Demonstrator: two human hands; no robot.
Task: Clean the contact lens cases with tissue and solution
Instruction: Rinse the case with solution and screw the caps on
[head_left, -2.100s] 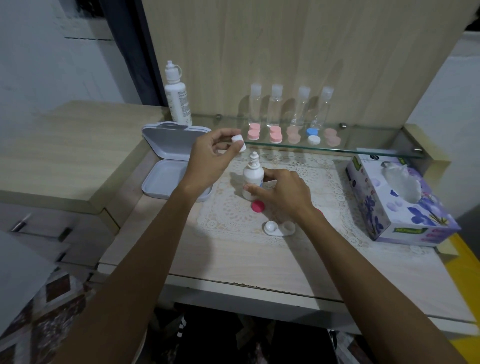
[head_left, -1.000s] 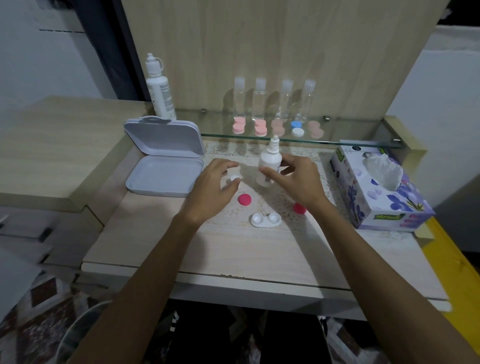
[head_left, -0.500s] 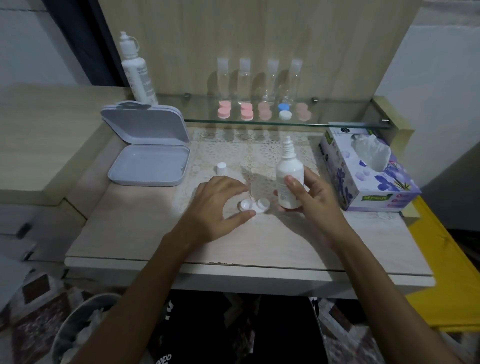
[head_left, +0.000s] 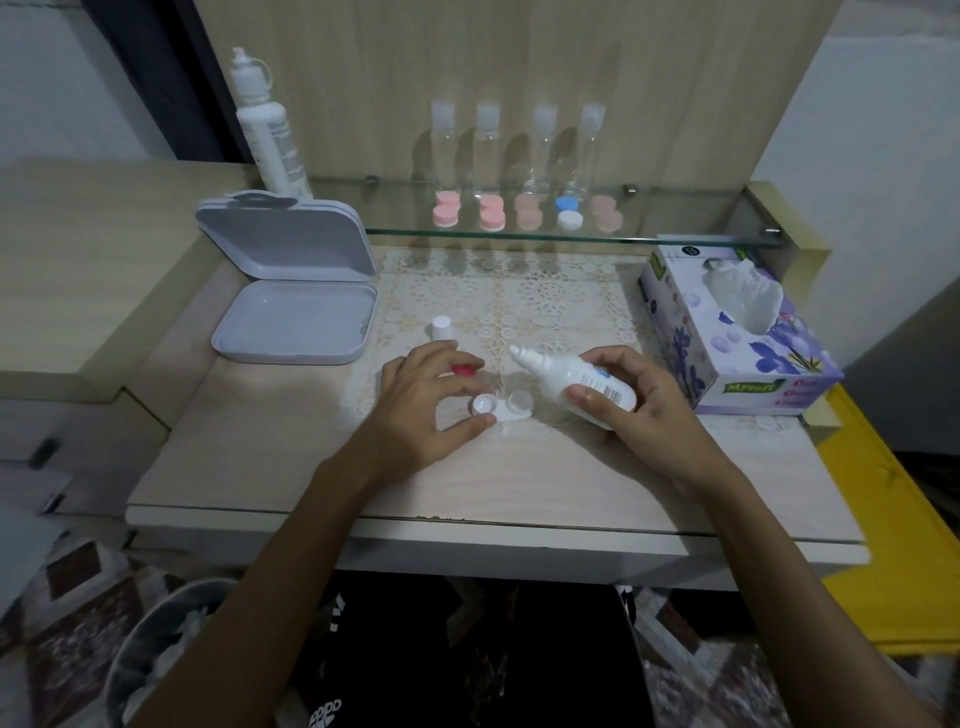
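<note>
lens case (head_left: 501, 406) pinched by left hand (head_left: 423, 402); right hand (head_left: 631, 402) tilts solution bottle (head_left: 576, 384) over it.

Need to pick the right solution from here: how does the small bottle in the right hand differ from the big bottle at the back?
The small bottle is tilted, nozzle aimed left and down toward the open lens case, gripped by the right hand; the big bottle stands untouched by the back panel. The small one is short and stubby, the big one tall and slim. The small one's cap lies on the mat; the big one's tip looks capped. Both are white with labels.
</note>
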